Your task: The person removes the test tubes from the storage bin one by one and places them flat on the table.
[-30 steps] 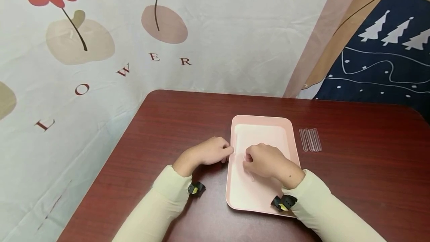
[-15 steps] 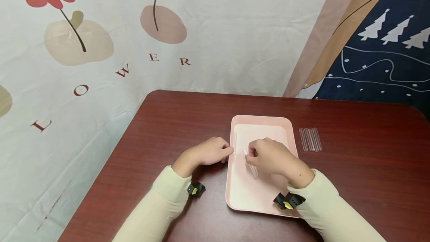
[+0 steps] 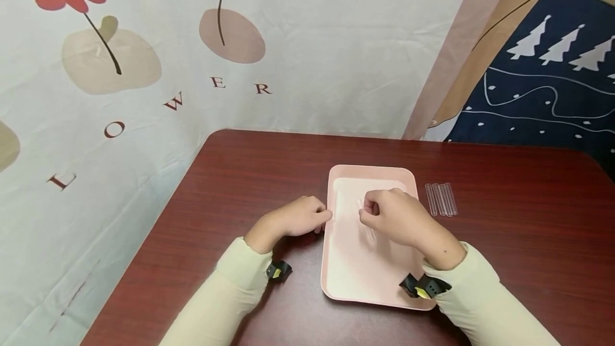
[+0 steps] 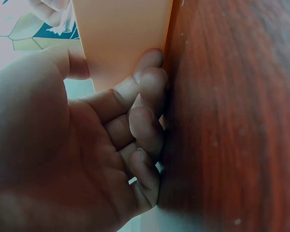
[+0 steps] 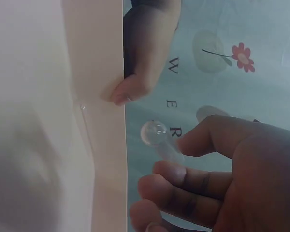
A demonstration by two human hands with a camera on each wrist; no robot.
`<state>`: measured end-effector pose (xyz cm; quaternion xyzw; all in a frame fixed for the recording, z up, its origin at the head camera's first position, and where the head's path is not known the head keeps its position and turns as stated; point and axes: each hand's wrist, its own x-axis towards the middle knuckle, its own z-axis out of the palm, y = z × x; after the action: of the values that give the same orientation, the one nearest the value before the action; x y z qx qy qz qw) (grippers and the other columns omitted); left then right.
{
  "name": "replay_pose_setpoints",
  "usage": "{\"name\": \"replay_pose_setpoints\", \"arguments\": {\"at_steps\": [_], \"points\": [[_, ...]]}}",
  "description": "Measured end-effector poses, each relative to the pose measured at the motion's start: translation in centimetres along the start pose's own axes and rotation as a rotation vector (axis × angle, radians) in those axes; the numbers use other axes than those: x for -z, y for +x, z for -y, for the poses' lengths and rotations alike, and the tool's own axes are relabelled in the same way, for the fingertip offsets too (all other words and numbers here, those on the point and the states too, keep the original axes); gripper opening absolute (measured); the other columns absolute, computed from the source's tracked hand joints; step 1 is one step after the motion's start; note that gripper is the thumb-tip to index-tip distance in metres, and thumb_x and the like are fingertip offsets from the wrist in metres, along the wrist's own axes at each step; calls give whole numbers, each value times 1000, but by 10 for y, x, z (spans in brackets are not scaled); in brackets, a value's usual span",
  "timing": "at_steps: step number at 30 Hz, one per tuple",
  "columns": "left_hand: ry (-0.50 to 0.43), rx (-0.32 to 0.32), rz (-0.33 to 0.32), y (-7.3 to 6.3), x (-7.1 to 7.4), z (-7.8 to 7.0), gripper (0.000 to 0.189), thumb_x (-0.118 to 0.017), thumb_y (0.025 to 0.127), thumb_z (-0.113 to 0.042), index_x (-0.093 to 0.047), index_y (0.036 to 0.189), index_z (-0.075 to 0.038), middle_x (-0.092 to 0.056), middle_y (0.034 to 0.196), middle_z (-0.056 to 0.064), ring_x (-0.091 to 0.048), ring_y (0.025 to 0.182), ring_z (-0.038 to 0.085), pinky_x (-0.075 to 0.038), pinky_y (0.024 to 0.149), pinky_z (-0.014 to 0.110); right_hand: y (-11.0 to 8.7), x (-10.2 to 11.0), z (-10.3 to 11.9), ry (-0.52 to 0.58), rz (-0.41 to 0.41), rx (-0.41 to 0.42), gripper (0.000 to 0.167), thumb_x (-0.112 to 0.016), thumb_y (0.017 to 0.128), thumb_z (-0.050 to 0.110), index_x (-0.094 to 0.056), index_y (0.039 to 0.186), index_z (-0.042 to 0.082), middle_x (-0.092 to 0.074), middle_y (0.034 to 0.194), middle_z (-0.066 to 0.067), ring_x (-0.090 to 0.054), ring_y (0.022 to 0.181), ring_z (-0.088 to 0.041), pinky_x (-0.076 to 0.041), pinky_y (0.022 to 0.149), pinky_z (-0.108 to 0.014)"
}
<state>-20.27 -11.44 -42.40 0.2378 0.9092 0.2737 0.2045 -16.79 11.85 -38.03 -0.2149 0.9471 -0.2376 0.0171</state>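
My left hand grips the left rim of a pale pink tray. In the left wrist view its thumb lies over the rim, and its fingers curl against the outer wall, down by the table. Over the tray, my right hand pinches a clear test tube between thumb and index finger. The tube's rounded end faces the camera in the right wrist view. Another clear tube lies inside the tray, along the left wall near my left thumb.
Several more clear tubes lie side by side on the dark red wooden table, right of the tray. Behind the table hangs a printed cloth with flowers and letters. Each wrist wears a small black camera mount.
My right hand has moved to the right and slightly farther from me over the tray, carrying the test tube. The left hand keeps its hold on the rim.
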Motion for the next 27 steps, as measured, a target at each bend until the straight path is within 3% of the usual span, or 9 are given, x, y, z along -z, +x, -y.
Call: {"name": "replay_pose_setpoints", "arguments": {"at_steps": [7,27], "points": [[2,-2,3,0,0,-1,40,-43,93,-27,-64,63,-11,-59,56,-3,-51,54,9,-44,62,24,-5,8,-5,-5,-57,-14,20,-61,84,19,-54,65,21,-46,56,10,-41,54,-7,-32,51,-25],[9,6,1,-1,0,2,40,-42,93,-27,-62,62,-12,-58,56,-5,-50,54,9,-43,61,25,-17,25,-18,21,-107,-55,17,-60,87,19,-60,70,18,-53,59,8,-46,53,-9,-38,52,-25]]}}
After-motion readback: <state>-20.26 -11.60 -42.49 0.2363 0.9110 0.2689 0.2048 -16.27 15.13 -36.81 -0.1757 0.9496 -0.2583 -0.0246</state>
